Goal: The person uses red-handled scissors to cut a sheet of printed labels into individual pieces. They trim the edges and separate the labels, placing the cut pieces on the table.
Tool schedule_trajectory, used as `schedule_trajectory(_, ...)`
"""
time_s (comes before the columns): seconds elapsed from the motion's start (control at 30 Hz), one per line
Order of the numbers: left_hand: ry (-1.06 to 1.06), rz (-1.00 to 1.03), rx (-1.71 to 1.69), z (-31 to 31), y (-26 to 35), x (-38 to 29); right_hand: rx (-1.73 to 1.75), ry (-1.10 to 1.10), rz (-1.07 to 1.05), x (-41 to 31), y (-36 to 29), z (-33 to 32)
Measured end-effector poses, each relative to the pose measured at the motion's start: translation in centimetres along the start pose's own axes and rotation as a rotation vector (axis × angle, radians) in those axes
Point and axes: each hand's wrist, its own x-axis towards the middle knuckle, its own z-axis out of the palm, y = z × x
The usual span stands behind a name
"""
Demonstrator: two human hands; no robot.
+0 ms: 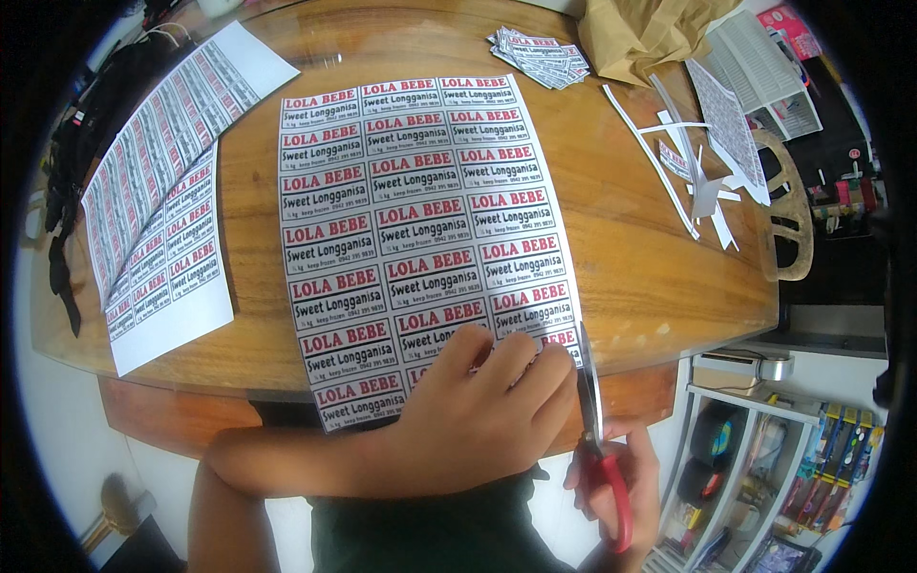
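Observation:
A paper sheet of printed labels [423, 215] in red and black lies before me, its lower edge reaching past the table's near edge. My left hand [501, 401] rests knuckles up on the sheet's lower right part; its fingertips are hidden, so its hold cannot be told. In my right hand [623, 473] are red-handled scissors [609, 487], their blades pointing up the picture along the sheet's right edge near its lower corner. How far the blades are apart is hard to tell.
More label sheets [172, 193], one curled over, lie on the left. Cut labels [541, 57] are piled at the far side, beside a brown paper bag [637, 36]. Thin paper offcuts [695, 172] are scattered at the right. A chair back [795, 208] stands beyond the right table edge.

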Motion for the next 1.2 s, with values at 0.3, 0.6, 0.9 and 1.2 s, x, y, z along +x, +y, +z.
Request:
schedule_trajectory(0.3, 0.008, -0.008, 0.006, 0.12, 0.12, 0.00, -0.020, 0.006, -0.006, 0.11, -0.05, 0.11)
schedule_trajectory(0.6, -0.009, -0.020, 0.001, 0.02, 0.14, 0.07, -0.026, -0.002, -0.024, 0.15, 0.01, 0.09)
schedule_trajectory(0.9, -0.001, 0.010, 0.013, 0.02, 0.02, 0.11, -0.032, 0.020, 0.001, 0.05, -0.39, 0.28)
schedule_trajectory(1.2, -0.012, -0.003, -0.008, 0.06, 0.00, 0.10, -0.020, 0.049, 0.000, -0.02, -0.06, 0.55)
